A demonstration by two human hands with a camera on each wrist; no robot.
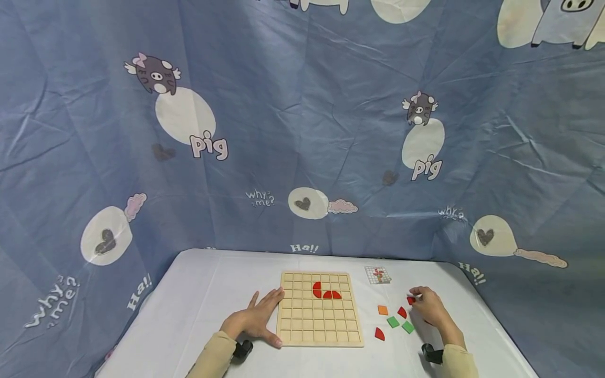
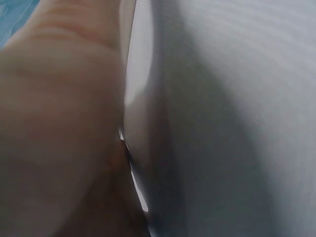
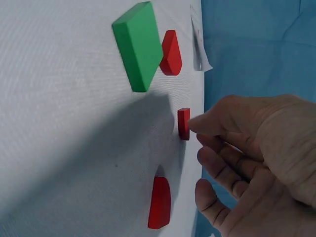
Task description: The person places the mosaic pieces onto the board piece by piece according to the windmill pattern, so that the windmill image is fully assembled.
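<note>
My left hand point(image 1: 255, 317) is spread on the white table, with thumb and fingertips at the left edge of a wooden grid board point(image 1: 298, 313). Several red quarter-circle pieces point(image 1: 317, 286) lie in cells near the board's upper middle. To the right, my right hand point(image 1: 429, 306) pinches a red quarter-circle piece point(image 3: 183, 124) at the tips of thumb and forefinger, low over the table. In the right wrist view another red piece point(image 3: 159, 203) lies below it, and a green piece point(image 3: 138, 47) and a red piece point(image 3: 171, 53) lie above.
Between board and right hand lie an orange square point(image 1: 383, 310), green squares point(image 1: 393, 322) and a red quarter-circle point(image 1: 379, 334). A small pattern card point(image 1: 377, 274) with a printed grid lies farther back. Blue printed cloth point(image 1: 264, 157) hangs behind the table point(image 1: 189, 294).
</note>
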